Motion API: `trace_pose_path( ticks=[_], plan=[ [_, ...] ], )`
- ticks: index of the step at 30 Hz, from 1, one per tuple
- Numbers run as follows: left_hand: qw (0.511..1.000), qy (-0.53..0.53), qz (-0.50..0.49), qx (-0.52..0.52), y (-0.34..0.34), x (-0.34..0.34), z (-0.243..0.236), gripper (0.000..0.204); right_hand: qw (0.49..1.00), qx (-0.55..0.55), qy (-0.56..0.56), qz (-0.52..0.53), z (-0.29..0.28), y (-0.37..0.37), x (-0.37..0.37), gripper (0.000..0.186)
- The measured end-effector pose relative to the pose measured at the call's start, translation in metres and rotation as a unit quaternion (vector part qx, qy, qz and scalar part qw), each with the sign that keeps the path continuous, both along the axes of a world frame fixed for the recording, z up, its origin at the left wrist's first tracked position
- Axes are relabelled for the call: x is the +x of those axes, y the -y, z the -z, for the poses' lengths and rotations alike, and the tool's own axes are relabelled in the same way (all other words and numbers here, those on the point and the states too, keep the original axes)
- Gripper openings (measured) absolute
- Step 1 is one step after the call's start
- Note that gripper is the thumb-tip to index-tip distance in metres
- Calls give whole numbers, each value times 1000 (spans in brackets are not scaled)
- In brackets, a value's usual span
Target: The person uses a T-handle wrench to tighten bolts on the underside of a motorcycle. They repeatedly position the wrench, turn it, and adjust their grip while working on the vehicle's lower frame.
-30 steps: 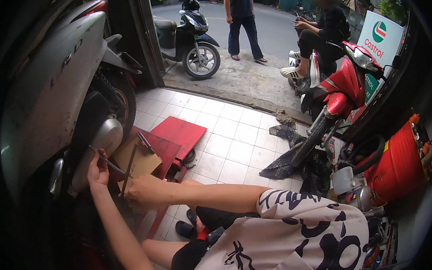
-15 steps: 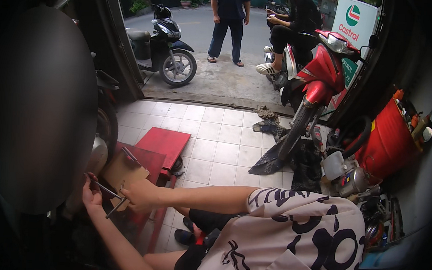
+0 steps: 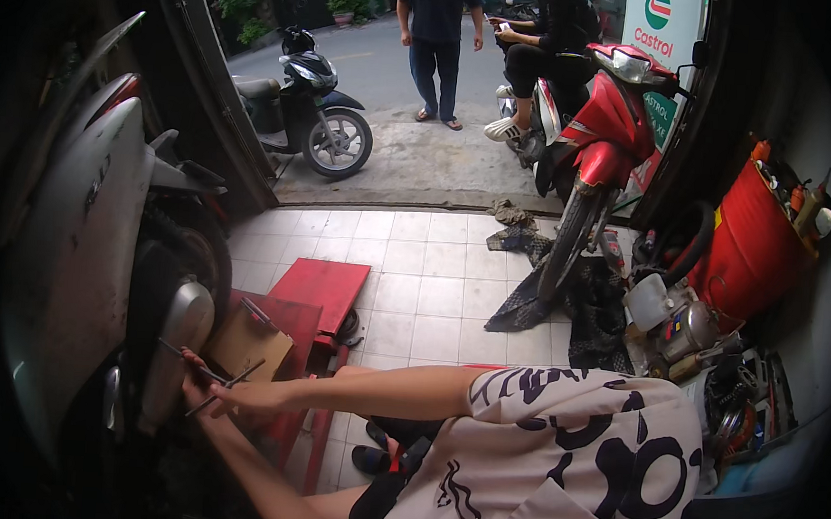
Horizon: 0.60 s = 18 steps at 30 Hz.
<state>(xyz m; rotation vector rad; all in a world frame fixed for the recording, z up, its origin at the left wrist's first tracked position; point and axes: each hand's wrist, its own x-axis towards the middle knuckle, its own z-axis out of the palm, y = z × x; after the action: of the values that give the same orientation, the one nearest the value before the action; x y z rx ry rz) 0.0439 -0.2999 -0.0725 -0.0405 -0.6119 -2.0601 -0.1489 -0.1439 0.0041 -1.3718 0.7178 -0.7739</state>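
Observation:
A T-handle wrench (image 3: 207,372) points its long shaft at the silver engine cover (image 3: 182,340) of a grey-white motorbike (image 3: 84,239) on my left. My right hand (image 3: 238,399) is closed at the wrench's crossbar, where the bar meets the shaft. My left hand (image 3: 197,384) is round the shaft nearer the engine; the right hand and crossbar partly cover its fingers. Just beyond the hands lies an open brown cardboard box (image 3: 250,345), with a dark rod-like tool (image 3: 260,313) on its far edge. Whether the wrench tip touches a bolt is hard to see.
A red metal lift platform (image 3: 319,287) stands beside the bike. To the right are a red motorbike (image 3: 604,138), a dark cloth (image 3: 598,313), a red drum (image 3: 755,237) and a heap of tools (image 3: 744,403). Two people and a black scooter (image 3: 325,111) are at the doorway.
My right hand has moved left and down, closer to my left hand, and the wrench's crossbar has turned. The blurred dark patch over the left motorbike is gone.

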Motion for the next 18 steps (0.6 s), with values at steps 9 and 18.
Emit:
trace_pose_path(
  ticks=[9,18],
  plan=[
    [979,137,-149,35,5,9,-16,18,805,-304,-470,196,-10,-18,-39,52],
    [951,234,-189,78,7,9,-47,18,793,-446,-375,176,-27,-36,-23,48]
  ],
)
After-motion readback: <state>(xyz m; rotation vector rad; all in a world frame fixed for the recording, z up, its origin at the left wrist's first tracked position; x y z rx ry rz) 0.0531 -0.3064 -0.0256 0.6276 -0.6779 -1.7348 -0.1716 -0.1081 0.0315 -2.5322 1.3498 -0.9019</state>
